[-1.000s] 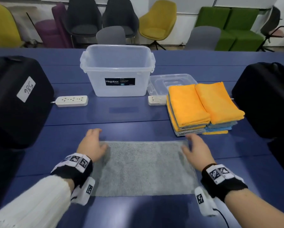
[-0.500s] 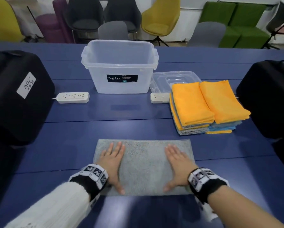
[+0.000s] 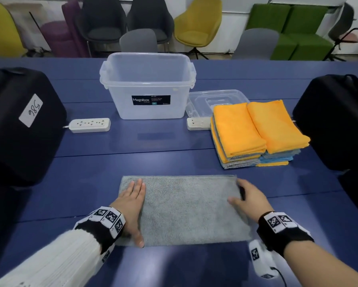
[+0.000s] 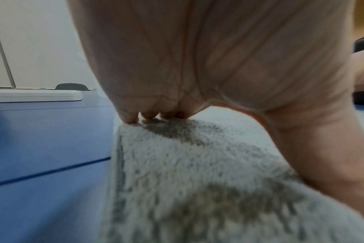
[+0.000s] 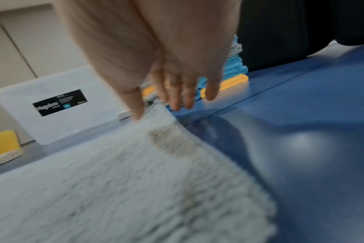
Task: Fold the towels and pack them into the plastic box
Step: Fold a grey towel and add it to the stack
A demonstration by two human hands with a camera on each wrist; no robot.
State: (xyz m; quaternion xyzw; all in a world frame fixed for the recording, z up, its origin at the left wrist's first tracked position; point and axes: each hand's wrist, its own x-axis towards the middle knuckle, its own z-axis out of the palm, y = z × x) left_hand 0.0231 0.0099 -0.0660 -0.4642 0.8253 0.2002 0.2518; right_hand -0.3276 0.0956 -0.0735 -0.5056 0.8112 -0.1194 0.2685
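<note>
A grey towel (image 3: 184, 208), folded to a wide strip, lies flat on the blue table (image 3: 153, 146) in front of me. My left hand (image 3: 132, 201) presses flat on its left end, fingers straight (image 4: 197, 65) on the pile (image 4: 197, 180). My right hand (image 3: 248, 197) sits at the towel's far right corner. Its thumb touches the towel (image 5: 114, 180), and its straight fingers (image 5: 177, 98) reach past the edge over the table. The clear plastic box (image 3: 147, 85) stands open and empty at the back centre. A stack of folded orange, blue and grey towels (image 3: 254, 129) lies to its right.
The box's clear lid (image 3: 213, 98) lies behind the stack. Two white power strips (image 3: 90, 125) (image 3: 197, 123) lie in front of the box. Large black bags (image 3: 18, 125) (image 3: 335, 121) flank the work area left and right. Chairs stand beyond the table.
Both hands have slid outward from the towel's middle: the left to the left end, the right to the right edge. A second ago they were at the far corners.
</note>
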